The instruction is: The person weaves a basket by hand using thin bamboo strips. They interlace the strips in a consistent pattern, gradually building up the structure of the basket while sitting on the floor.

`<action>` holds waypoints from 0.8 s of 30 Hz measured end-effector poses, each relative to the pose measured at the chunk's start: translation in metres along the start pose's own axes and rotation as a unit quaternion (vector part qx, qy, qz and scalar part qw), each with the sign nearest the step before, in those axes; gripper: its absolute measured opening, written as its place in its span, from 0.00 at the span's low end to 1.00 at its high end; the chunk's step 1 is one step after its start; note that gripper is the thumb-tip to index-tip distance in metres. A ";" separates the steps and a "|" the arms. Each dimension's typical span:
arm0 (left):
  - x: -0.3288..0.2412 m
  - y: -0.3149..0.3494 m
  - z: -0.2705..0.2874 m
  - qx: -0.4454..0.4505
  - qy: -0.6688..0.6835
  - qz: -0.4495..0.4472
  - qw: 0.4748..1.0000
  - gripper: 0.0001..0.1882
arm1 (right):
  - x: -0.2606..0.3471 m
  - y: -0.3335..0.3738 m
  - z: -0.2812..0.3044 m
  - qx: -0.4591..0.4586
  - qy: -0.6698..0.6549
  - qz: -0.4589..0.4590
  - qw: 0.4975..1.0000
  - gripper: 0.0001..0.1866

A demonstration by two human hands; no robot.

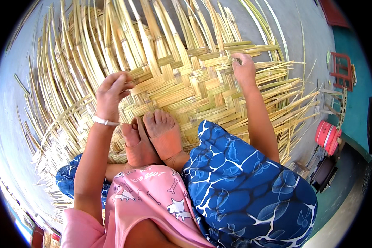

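A mat of split bamboo strips (180, 89), pale yellow and partly woven, lies on the floor under my feet. Along its far woven edge runs a crosswise bamboo strip (175, 65). My left hand (111, 91), with a white bangle at the wrist, is closed around the left end of that strip. Near the strip's right part, my right hand (244, 71) has its thumb and forefinger curled together in a pinch; what lies between them is hidden. Long unwoven strips (107, 41) fan out beyond the weave, and loose ends (291, 89) stick out at the right.
My feet, in orange-brown sandals (167, 142), stand on the mat's near part. Grey floor (318, 49) surrounds the mat. At the right are a red chair (342, 70), a red-pink round container (327, 137) and a teal wall (355, 111). Long green strips (262, 22) lie at the far right.
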State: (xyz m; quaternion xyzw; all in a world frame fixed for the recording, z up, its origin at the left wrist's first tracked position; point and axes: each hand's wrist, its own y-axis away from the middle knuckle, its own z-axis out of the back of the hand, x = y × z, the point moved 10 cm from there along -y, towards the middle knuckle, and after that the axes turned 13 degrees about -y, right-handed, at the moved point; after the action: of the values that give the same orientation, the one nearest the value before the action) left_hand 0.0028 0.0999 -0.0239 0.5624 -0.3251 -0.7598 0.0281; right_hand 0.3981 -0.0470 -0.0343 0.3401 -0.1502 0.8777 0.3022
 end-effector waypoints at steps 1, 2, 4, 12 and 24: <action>0.014 0.006 0.022 -0.024 0.022 0.019 0.999 0.11 | 0.000 -0.002 -0.001 0.006 0.006 -0.011 1.000 0.11; 0.026 0.011 0.039 -0.035 0.051 0.028 0.998 0.11 | -0.001 -0.002 -0.001 0.011 0.011 -0.023 1.000 0.11; 0.054 0.020 0.071 -0.052 0.108 0.038 0.992 0.12 | 0.005 -0.002 -0.004 0.014 0.042 -0.018 0.999 0.11; 0.139 0.047 0.206 -0.145 0.344 0.040 0.927 0.22 | 0.043 0.030 -0.032 0.040 0.217 0.082 0.972 0.24; 0.023 0.119 0.292 -0.343 0.141 -0.130 0.920 0.10 | 0.347 0.147 -0.167 0.311 0.027 0.373 0.874 0.23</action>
State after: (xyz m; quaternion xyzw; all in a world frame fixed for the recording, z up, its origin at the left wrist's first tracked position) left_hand -0.2989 0.1313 0.0651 0.6567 0.0386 -0.7347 0.1657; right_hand 0.0173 0.0664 0.0746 0.3110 0.0227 0.9358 -0.1646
